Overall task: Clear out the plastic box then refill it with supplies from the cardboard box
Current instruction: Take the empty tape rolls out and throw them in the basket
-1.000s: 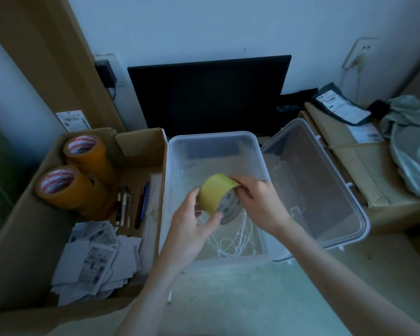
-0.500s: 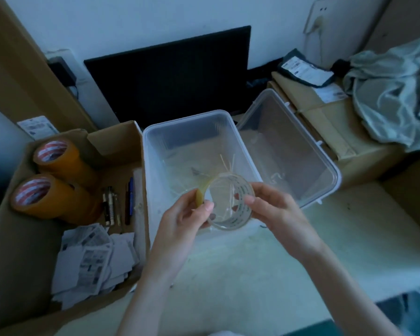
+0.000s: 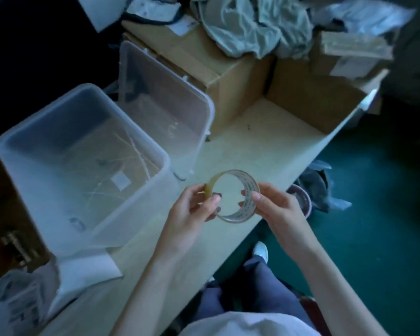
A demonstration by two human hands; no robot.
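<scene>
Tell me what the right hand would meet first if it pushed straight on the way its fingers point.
The right hand points left across the tape roll it pinches. Beyond the roll comes the left hand gripping the opposite rim, then probably the plastic box, though depth is unclear.

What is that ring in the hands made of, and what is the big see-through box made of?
The tape roll looks like a thin cardboard core with printing inside and a little yellowish, glossy tape left around it; it is nearly used up. The left hand and right hand pinch its sides. The plastic box looks like cloudy, smooth plastic: you can see thin strands through its walls.
</scene>
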